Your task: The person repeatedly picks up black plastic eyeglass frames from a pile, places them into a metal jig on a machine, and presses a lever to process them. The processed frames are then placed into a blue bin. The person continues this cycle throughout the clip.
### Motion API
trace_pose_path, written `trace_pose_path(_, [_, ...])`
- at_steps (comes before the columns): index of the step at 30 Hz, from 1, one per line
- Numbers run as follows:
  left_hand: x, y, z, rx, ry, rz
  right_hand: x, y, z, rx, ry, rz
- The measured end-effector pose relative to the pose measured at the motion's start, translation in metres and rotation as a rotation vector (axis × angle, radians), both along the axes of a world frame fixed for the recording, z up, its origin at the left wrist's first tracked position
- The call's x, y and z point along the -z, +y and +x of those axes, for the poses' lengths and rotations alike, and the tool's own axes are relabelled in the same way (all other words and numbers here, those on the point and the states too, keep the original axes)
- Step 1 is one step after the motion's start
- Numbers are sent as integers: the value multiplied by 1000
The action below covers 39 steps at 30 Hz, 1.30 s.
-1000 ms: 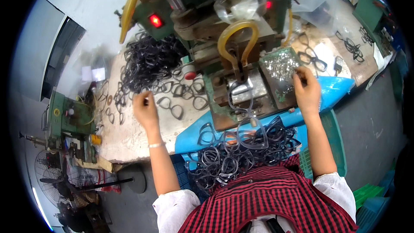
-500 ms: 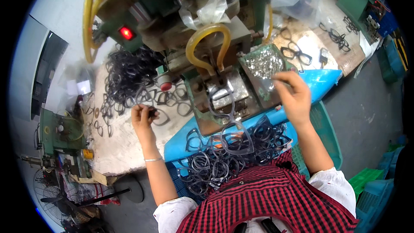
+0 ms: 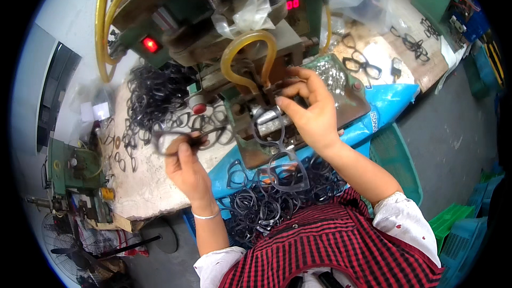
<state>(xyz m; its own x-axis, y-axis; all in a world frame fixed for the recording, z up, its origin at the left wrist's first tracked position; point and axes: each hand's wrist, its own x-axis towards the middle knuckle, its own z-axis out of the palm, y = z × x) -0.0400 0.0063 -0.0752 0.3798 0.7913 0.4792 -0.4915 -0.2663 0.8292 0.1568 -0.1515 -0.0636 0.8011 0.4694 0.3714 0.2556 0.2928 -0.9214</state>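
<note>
In my left hand [image 3: 189, 175] a dark eyeglass frame [image 3: 160, 142] is pinched between thumb and fingers; motion blurs it. A greyish see-through eyeglass frame [image 3: 281, 148] sits with its upper rim in the metal fixture [image 3: 269, 120] of the green press, its other rim hanging toward my lap. My right hand [image 3: 313, 117] is at the fixture, below the looped yellow hose [image 3: 249, 40]. Its thumb and fingers are closed near the clamp, but whatever lies between them is too small to make out. Behind that hand stands a tray of small shiny metal pieces [image 3: 333, 74].
Dark eyeglass frames [image 3: 160, 93] are heaped on the table at left, beside a red button [image 3: 199, 108]. Several more frames [image 3: 256, 202] lie before my lap on blue plastic sheeting [image 3: 392, 101]. A green crate [image 3: 397, 160] stands at right. A fan [image 3: 74, 245] is at lower left.
My right hand has moved left from beside the metal-piece tray to the fixture. My left hand has turned and raised the dark eyeglass frame, bringing it into fuller view.
</note>
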Motion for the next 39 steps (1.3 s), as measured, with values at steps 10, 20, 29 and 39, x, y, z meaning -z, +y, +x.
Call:
trace_pose_path(10, [-66,-26,30,2,63,547,-35,-13,-28,-201,135,44])
trace_pose_path(20, [-39,-48,46,209,340,1095,65,-67,98,395,-101,-281])
trace_pose_path(29, [-31,-48,40,251,401,1049,51,-79,52,442,-750,-887])
trace_pose_path(39, [-23,-46,-53,-258,488,839,60,-58,70,541,-777,-787])
